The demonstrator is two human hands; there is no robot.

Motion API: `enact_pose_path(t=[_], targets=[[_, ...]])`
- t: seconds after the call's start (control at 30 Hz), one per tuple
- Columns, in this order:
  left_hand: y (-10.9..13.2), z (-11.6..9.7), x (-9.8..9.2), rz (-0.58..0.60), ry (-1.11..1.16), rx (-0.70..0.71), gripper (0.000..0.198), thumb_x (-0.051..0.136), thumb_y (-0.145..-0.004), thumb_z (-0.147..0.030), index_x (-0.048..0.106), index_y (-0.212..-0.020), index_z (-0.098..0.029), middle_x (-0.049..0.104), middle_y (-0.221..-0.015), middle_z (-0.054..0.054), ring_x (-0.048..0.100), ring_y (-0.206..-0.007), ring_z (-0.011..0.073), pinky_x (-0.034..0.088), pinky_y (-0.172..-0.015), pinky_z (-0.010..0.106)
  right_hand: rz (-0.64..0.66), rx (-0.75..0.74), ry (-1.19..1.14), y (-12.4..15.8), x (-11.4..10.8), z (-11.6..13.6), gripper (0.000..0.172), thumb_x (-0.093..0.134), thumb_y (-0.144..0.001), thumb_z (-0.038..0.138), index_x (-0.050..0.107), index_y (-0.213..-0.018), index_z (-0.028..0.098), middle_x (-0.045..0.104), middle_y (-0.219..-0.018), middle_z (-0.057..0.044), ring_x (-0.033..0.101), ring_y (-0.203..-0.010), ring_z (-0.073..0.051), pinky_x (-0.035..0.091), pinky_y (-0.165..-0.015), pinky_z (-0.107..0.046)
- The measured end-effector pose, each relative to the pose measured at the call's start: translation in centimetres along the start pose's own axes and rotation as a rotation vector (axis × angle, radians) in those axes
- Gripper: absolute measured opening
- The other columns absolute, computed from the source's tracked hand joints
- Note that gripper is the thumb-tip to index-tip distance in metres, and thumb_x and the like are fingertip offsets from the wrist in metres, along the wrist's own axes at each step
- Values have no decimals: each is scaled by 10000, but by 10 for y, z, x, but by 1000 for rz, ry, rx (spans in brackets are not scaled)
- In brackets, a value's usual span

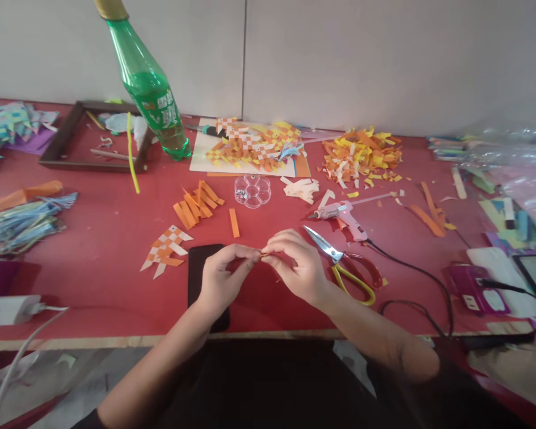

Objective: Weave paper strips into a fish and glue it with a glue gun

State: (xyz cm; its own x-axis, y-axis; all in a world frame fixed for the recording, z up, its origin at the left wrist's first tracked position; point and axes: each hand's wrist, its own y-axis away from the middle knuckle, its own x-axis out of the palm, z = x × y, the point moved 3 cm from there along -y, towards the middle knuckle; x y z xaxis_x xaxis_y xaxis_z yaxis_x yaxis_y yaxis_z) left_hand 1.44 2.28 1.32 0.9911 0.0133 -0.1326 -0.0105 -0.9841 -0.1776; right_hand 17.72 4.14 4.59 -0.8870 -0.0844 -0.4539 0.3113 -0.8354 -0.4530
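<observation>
My left hand point(223, 275) and my right hand point(295, 265) meet just above the red table point(107, 226) near its front edge. Both pinch a small orange paper piece point(262, 254) between their fingertips; most of it is hidden by the fingers. A dark phone point(197, 268) lies under my left hand. Scissors point(348, 265) with red and yellow handles lie just right of my right hand. A woven orange-and-white paper fish point(166, 250) lies to the left of my hands.
Loose orange strips point(199, 202), a clear flower-shaped dish point(252, 190) and a pink glue gun point(346, 213) with its cord lie beyond my hands. Further back stand a green bottle point(154, 95), a wooden frame point(71, 140), woven pieces on a board point(250, 146) and a scrap pile point(361, 155).
</observation>
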Motion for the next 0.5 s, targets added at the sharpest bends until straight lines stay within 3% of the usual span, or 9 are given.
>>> enact_pose_path(t=[0.5], targets=[[1, 1, 0, 20, -3, -36, 40, 675, -844, -218, 701, -821, -198, 772, -836, 50, 734, -790, 181, 602, -740, 286, 35, 69, -58, 1, -1, -4, 43, 669, -857, 162, 668, -880, 198, 673, -841, -47, 620, -838, -175, 542, -761, -339]])
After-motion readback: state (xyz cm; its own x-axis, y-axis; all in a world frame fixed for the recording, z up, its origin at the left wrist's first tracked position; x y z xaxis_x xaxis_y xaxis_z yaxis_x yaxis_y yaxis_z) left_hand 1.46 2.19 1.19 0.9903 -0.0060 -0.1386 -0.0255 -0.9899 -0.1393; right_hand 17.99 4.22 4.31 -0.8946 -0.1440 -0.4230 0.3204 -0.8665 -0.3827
